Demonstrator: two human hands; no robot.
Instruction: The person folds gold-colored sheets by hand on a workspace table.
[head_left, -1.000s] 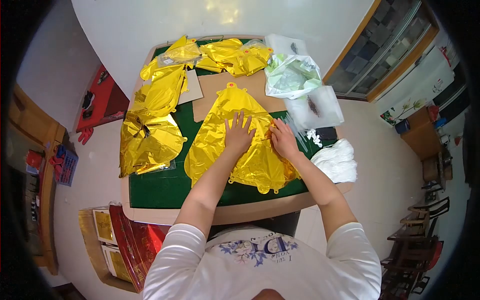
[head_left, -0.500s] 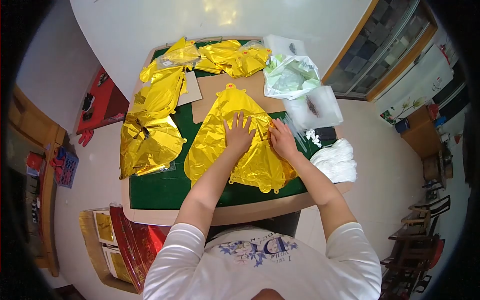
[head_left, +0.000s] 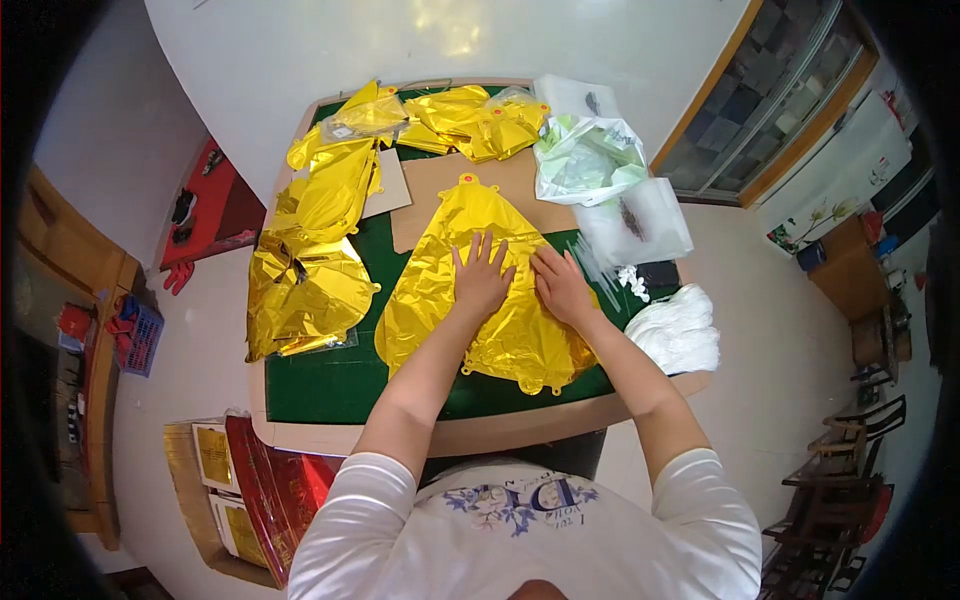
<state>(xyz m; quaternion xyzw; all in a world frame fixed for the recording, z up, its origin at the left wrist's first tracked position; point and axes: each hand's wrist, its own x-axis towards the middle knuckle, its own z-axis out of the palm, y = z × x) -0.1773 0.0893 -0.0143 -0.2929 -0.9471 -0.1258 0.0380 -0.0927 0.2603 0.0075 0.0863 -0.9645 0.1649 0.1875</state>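
Observation:
A flat gold foil balloon (head_left: 440, 290) lies on the green tabletop in front of me, its narrow tip with a small red spot pointing away. My left hand (head_left: 483, 277) rests flat on its middle with the fingers spread. Just to the right, my right hand (head_left: 562, 287) lies palm down on the foil near its right edge, fingers stretched out. Small tabs line the balloon's near edge. More gold foil balloons (head_left: 310, 290) are piled along the left side, and others (head_left: 470, 115) lie at the far edge.
Brown cardboard (head_left: 420, 190) lies beyond the balloon. To the right are a white-green plastic bag (head_left: 590, 165), clear plastic bags (head_left: 640, 225), thin translucent strips (head_left: 597, 275), a dark box (head_left: 657, 276) and a white string bundle (head_left: 680, 330). An open carton (head_left: 195, 500) stands on the floor at left.
My right hand has slid left across the foil, nearer my left hand, and its fingers have flattened. The whole view has shifted slightly.

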